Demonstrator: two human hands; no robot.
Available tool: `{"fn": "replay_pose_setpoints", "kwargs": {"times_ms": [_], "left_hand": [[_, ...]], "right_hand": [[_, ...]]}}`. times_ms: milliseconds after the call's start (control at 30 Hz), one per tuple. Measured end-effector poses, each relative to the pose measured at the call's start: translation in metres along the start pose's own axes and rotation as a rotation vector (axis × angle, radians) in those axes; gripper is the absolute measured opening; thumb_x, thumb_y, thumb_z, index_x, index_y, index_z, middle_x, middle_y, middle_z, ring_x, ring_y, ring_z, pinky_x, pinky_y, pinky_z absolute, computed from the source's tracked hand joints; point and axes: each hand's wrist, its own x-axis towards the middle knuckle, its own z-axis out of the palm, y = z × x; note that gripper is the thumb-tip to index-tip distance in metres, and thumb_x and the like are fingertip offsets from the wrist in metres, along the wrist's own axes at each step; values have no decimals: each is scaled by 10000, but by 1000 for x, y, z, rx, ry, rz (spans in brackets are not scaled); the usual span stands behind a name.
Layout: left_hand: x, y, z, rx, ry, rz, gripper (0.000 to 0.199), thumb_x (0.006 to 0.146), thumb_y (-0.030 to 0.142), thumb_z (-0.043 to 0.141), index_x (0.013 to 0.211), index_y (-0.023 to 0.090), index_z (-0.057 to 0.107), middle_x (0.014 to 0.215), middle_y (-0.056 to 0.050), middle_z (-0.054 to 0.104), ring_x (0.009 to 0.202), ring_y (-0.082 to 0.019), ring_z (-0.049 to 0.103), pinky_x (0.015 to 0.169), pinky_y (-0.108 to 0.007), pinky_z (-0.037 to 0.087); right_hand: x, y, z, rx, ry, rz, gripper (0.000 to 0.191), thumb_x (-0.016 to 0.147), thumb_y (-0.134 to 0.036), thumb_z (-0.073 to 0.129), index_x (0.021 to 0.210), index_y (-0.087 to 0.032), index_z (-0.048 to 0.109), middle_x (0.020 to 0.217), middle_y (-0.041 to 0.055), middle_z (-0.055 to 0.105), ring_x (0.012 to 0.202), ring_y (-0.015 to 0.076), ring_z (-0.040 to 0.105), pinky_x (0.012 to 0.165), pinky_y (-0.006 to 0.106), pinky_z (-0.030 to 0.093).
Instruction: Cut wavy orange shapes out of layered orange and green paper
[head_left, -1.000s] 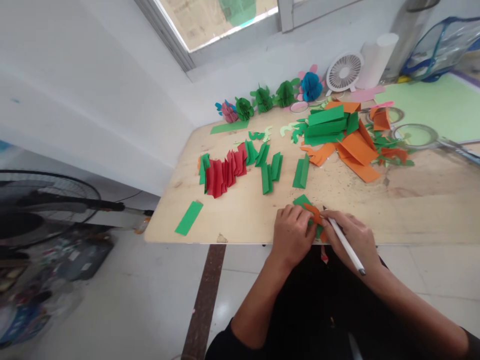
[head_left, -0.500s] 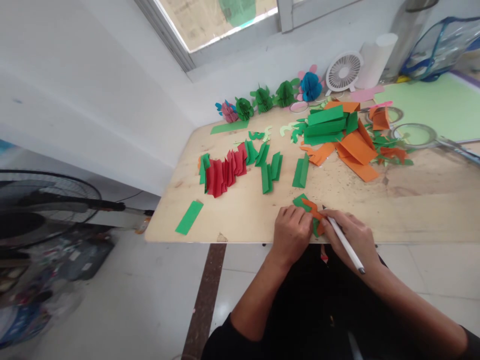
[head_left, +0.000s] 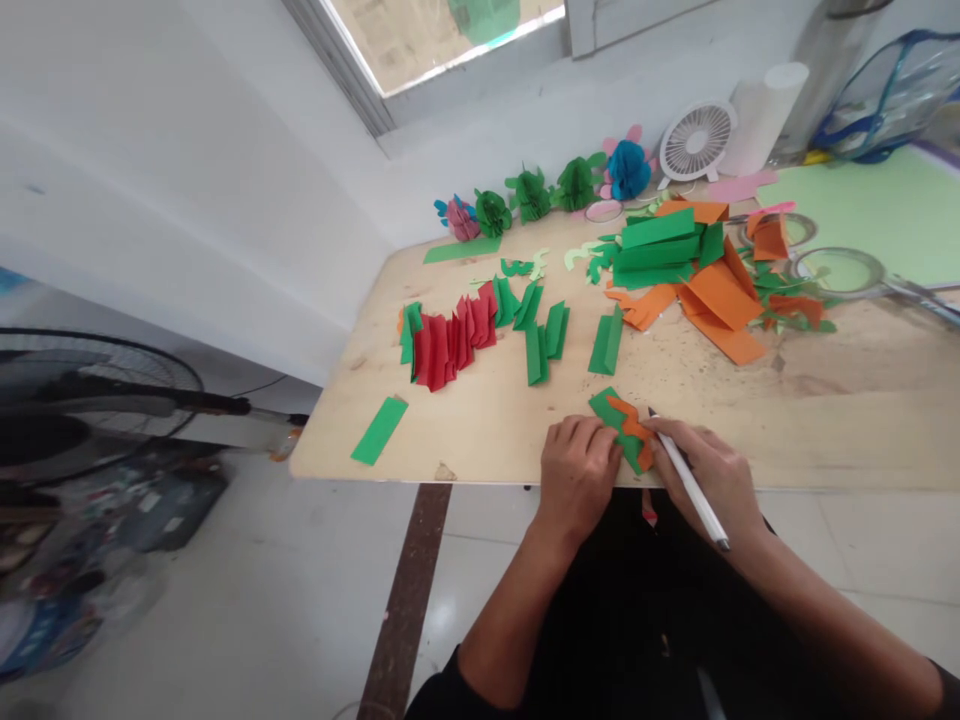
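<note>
A green paper strip [head_left: 602,402] lies slanted near the table's front edge, with an orange paper cutout [head_left: 631,420] of wavy outline on top. My left hand [head_left: 579,470] is at the strip's left side, fingers curled and thumb side against the paper. From the right, my right hand [head_left: 709,475] grips a white pen [head_left: 694,495]. The pen's dark tip points up and left, beside the cutout, while its other end slants toward me. My right fingertips touch the cutout's right edge. Part of the strip's lower end is hidden by the fingers.
Folded red papers [head_left: 442,350] and green folded papers [head_left: 537,352] stand on the table [head_left: 480,440]. Behind are orange sheets [head_left: 724,300], scissors [head_left: 840,270], a small white fan [head_left: 699,142] and paper honeycomb figures [head_left: 532,195]. A lone green strip [head_left: 380,430] lies left.
My left hand has shifted slightly left, uncovering more of the green strip and orange cutout. My right hand still holds the pen in nearly the same place.
</note>
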Motion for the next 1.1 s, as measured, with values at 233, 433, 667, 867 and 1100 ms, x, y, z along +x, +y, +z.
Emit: {"fn": "replay_pose_setpoints", "kwargs": {"times_ms": [233, 433, 667, 867, 1100], "left_hand": [[-3, -1, 5, -39, 61, -11, 147, 935, 237, 536, 846, 173, 633, 925, -64, 675, 892, -215, 578, 772, -368, 446], [-6, -3, 8, -90, 121, -14, 151, 938, 238, 529, 870, 173, 648, 922, -57, 683, 898, -211, 580, 794, -367, 453], [-9, -3, 9, -93, 142, -46, 143, 925, 236, 531, 920, 169, 658, 1075, -99, 667, 968, -229, 587, 832, -382, 473], [-8, -4, 9, -86, 123, -30, 148, 911, 217, 557, 1016, 178, 654, 1049, -72, 691, 956, -225, 581, 831, -370, 459], [-7, -5, 8, -87, 123, -12, 159, 934, 238, 521, 966, 180, 665, 1053, -55, 691, 931, -227, 567, 805, -365, 444]], "right_hand": [[9, -7, -2, 11, -23, -45, 203, 921, -259, 497, 981, -217, 687, 876, 45, 757, 745, 176, 704, 669, 272, 527], [13, -9, 4, -19, -5, -42, 193, 918, -273, 508, 938, -208, 689, 762, 31, 734, 657, 164, 676, 650, 266, 503], [13, -10, 8, -43, 13, -21, 185, 914, -281, 522, 957, -197, 681, 742, 28, 730, 622, 159, 658, 634, 259, 495], [12, -9, 7, -70, 10, -33, 181, 915, -285, 515, 944, -205, 674, 757, 24, 732, 636, 155, 664, 632, 253, 500], [6, -7, -1, -35, 24, -51, 150, 915, -230, 525, 986, -198, 653, 838, 29, 740, 713, 151, 685, 694, 251, 525]]}}
